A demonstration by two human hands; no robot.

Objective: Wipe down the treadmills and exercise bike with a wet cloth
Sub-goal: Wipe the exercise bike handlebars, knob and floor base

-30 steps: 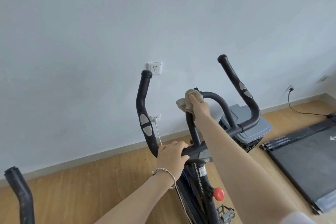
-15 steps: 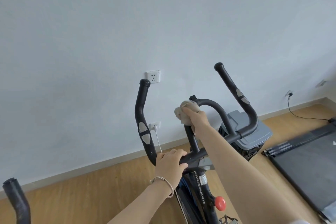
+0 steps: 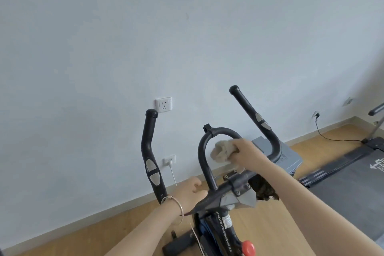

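A black exercise bike fills the lower middle, its handlebars rising toward the wall. My right hand grips a bunched beige cloth inside the centre loop bar, beside the loop's right side. My left hand holds the crossbar left of the stem clamp, a thin bracelet on its wrist. A dark treadmill deck lies on the floor at the right.
A grey box-like unit stands behind the handlebars against the wall. Wall sockets sit above and below, one with a white plug. A black cable runs along the floor. A red knob sticks out of the bike frame.
My right hand has carried the cloth from the left top of the loop bar over to its right side and lower. The camera has tilted, so the bike sits lower in view.
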